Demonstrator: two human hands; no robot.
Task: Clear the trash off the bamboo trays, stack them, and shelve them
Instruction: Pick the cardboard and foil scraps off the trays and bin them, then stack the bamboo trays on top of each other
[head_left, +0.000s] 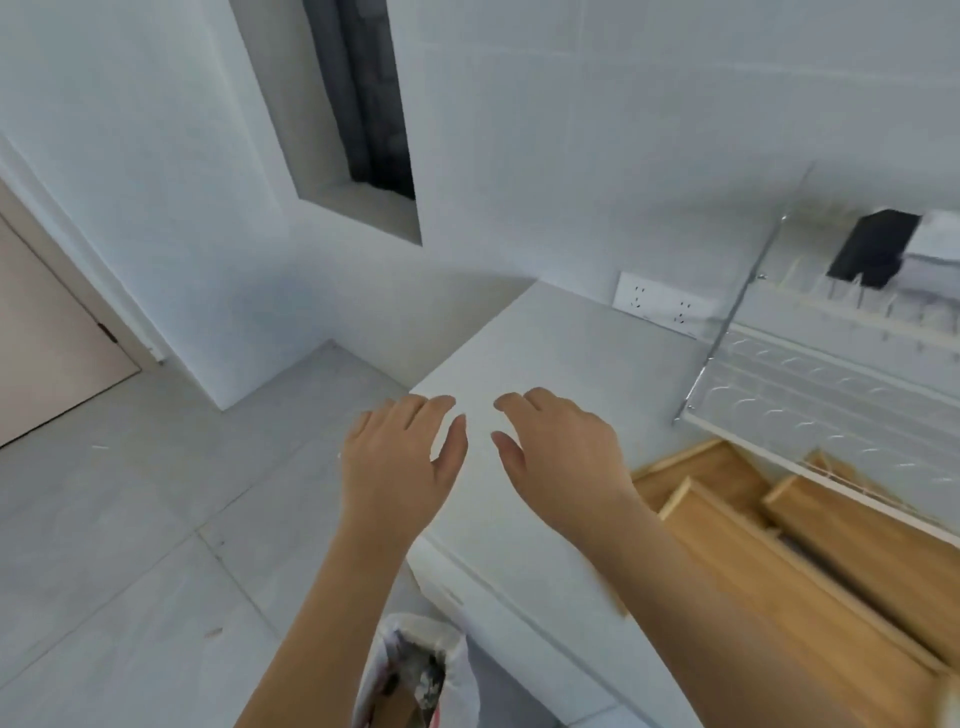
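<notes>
- The fingers (415, 410) of the left hand (400, 462) are spread and loosely curled, palm down, gripping nothing; those of the right hand (561, 447) are the same, slack and empty. Both hands hover over the bare left end of the white counter (561, 332), close together, thumbs pointing at each other.
- The bamboo trays (810, 582) lie on the same counter to the right of the hands, down toward the lower right corner of the view. Several are overlapped loosely at differing angles, not yet a squared stack. Their long sides run diagonally, from near the right wrist away toward the lower right.
- The right hand is clearly the nearer one; its forearm already passes just beside the closest tray's end. The left hand would have to cross over to reach them.
- No trash is visible on the tray surfaces in view, though part of the pile is hidden under the rack.
- Above and behind the trays hangs a white wire dish rack (831, 389), partly overlapping them, likely the shelf meant for them.
- On the wall beyond the counter sits a double socket (660, 306).
- On the floor below the counter edge, under the left forearm, stands a lined trash bin (415, 670) with scraps inside.
</notes>
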